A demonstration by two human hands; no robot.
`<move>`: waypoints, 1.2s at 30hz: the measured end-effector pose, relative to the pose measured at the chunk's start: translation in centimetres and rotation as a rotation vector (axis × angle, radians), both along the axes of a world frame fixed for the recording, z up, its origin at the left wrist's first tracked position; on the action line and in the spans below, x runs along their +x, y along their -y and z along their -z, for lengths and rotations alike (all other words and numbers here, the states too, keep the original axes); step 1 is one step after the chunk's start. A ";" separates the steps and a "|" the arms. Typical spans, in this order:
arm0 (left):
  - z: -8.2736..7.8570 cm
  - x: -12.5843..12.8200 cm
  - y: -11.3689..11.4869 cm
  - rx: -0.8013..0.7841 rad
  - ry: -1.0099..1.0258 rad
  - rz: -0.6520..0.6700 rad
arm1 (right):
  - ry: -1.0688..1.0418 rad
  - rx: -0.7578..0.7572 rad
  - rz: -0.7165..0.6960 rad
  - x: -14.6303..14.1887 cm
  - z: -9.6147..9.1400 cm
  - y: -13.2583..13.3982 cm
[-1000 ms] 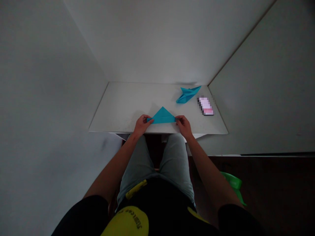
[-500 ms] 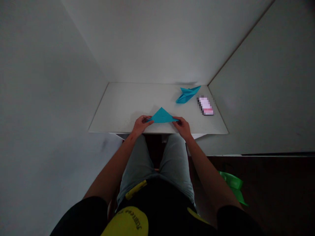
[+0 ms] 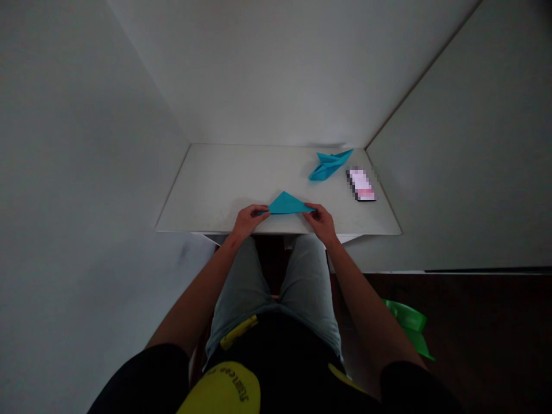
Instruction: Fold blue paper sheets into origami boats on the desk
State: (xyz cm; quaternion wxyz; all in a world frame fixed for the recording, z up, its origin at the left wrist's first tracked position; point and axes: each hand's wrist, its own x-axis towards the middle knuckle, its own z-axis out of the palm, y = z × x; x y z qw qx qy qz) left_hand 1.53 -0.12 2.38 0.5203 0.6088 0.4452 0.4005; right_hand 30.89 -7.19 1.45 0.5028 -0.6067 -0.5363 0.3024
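A folded sheet of blue paper [image 3: 285, 204], shaped like a wide, low triangle with its peak pointing away from me, is stretched between my hands over the near part of the white table. My left hand [image 3: 249, 219] pinches its left corner between thumb and fingers. At the opposite corner, my right hand [image 3: 321, 221] grips the paper in the same way. The fingers cover both corner tips. Farther back on the right rests a finished blue paper boat [image 3: 330, 165], apart from both hands.
Right of the boat lies a phone [image 3: 361, 185] with a lit, blurred screen. The white table [image 3: 224, 172] meets walls at its back and right side. Below on the right, a green plastic object [image 3: 407, 322] sits by the dark floor.
The folded paper's peak has dipped slightly toward me, so the triangle looks flatter. Both hands keep their pinch on its corners, with barely any shift.
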 end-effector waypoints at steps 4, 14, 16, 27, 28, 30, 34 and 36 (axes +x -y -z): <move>0.2 0.0 0.0 -0.021 0.002 -0.008 | -0.031 -0.009 0.014 -0.2 -0.2 0.0; -0.7 0.4 0.5 0.037 -0.082 -0.101 | -0.034 0.028 0.039 -0.9 0.0 -0.4; -0.8 0.4 0.8 0.057 -0.092 -0.093 | -0.027 0.053 0.068 -1.5 -0.4 -0.8; 0.0 0.1 0.6 0.116 -0.109 0.040 | 0.413 0.276 -0.311 -5.1 -2.2 -3.7; -0.1 0.0 0.5 0.162 -0.174 0.044 | 0.473 0.255 -0.353 -4.8 -2.0 -3.5; -0.3 -0.4 0.2 0.288 -0.342 0.045 | 0.568 0.206 -0.405 -4.2 -1.6 -3.1; -0.6 -1.2 -0.4 0.492 -0.629 0.051 | 0.689 0.155 -0.422 -3.0 -1.1 -2.0; -0.5 -1.5 -0.5 0.533 -0.678 0.082 | 0.714 0.154 -0.431 -2.5 -1.1 -1.6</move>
